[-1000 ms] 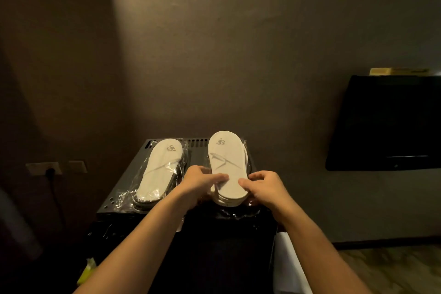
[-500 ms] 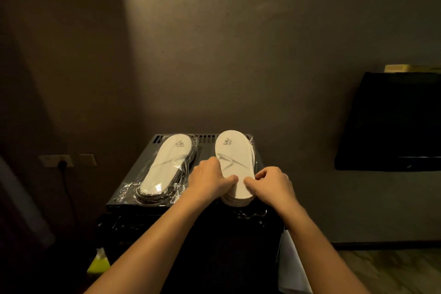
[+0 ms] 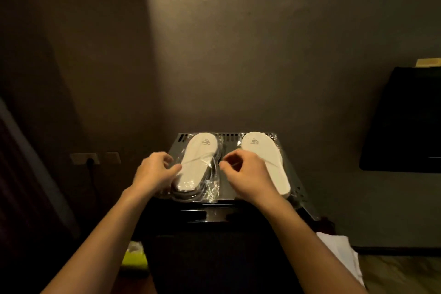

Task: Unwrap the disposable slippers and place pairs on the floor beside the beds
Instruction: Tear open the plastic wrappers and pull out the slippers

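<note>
Left hand (image 3: 156, 173): on the near-left edge of the wrapped slipper pack (image 3: 196, 164); fingers curled, tips pinching at the clear film (image 3: 211, 190). I judge it's a grip on the plastic, not on the slippers inside.
Right hand (image 3: 248, 174): between the two piles, thumb + forefinger pinched together at the pack's right edge. Looks like it has film btwn them, but the film is too clear for me to be sure.
Why held so: one hand each side of the pack = prob. set to pull the wrap apart or find a seam. My read, not seen.
Wrapped pack: lies flat on the black mini-fridge top (image 3: 296, 188), left half, toe end toward the wall, logo up. Film crinkled round it, darker sole edges show under the white top slipper.
Unwrapped slippers (image 3: 265, 162): right half of the same top, just beside the right hand, partly behind it. Stacked flat, logo up, w/ loose film (image 3: 274, 137) under + behind them. Parked there, I think, so both hands are free for the 2nd pack.
Count, packs: 2 piles; 1 sealed, 1 out of its wrap.
Count, slippers: 1 white upper visible per pile; I take each as a pair but can't count layers.
Count, hands: 2, both bare.
Task status: nothing on the floor by a bed yet; no bed in view.
Other: wall socket (image 3: 84, 159) w/ plug at left, dark screen (image 3: 403, 122) on the wall at right, white cloth (image 3: 341, 255) low right.
</note>
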{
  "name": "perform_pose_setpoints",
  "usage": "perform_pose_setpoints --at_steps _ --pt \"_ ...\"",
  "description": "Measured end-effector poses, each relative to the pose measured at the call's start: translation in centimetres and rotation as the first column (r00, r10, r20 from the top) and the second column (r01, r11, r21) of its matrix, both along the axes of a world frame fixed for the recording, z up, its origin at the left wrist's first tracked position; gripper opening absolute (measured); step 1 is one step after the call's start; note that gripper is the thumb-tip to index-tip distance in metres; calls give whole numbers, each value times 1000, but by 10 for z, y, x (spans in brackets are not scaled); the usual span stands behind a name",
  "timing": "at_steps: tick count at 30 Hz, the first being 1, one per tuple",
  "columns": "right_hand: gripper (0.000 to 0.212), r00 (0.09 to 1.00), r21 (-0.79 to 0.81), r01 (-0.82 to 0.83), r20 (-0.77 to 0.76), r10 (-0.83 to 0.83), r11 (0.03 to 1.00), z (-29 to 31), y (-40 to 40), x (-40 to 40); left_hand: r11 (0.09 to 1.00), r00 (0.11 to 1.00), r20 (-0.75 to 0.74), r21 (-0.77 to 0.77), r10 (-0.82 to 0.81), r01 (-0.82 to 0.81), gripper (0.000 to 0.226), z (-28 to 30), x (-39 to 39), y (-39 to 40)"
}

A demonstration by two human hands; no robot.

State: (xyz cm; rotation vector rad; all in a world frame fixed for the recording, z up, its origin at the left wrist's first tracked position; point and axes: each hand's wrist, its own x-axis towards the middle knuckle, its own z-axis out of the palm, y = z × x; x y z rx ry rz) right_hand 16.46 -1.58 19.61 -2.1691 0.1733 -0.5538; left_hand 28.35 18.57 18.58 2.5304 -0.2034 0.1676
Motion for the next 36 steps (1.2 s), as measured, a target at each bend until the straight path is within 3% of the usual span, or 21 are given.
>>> perform_pose_setpoints --at_steps 3,5,8,12,14,17,22,24,26,30,33,35,36 --pt "29 971 -97 -41 -237 17 994 -18 25 18 996 997 -81 -90 -10 2 46 -17 0 12" --pt "37 949 -156 -6 -312 -43 988 -27 35 26 992 995 -100 -122 -9 -3 46 -18 2 13" --pt "44 945 -194 45 -309 -104 980 -29 38 32 983 977 -207 -182 -50 12 38 -17 3 12" --pt "41 953 -25 -10 -301 2 1000 -35 38 32 948 937 -313 -314 -157 54 51 -8 0 10" --pt "42 965 38 -3 -261 13 999 -38 39 30 920 898 -370 -384 -237 84 45 -2 -6 8" --pt "43 982 140 -7 -188 34 990 -37 40 26 798 814 -409 -593 -411 105 40 -1 -9 6" --pt "66 993 373 61 71 -94 926 -25 37 7 481 746 -201 -858 -635 178 55 3 -20 7" --pt "61 997 518 -26 76 -16 855 -14 30 -5 370 727 -118 -908 -676 197 52 10 -32 -1" --pt "44 990 560 -137 106 93 817 -6 23 -19 314 714 -61 -922 -697 228 54 22 -37 -8" --pt "25 976 526 -216 148 162 822 5 8 -41 307 769 18 -911 -639 276 44 55 -39 -21" --pt "38 983 491 -148 164 76 858 6 -4 -49 299 788 24 -918 -615 261 43 57 -48 -38" --pt "60 947 191 110 277 -161 975 4 -7 -58 300 819 41 -919 -573 256 45 54 -53 -48" --pt "65 896 -24 236 393 -208 971 3 -5 -61 301 834 55 -918 -549 258 45 54 -55 -51"
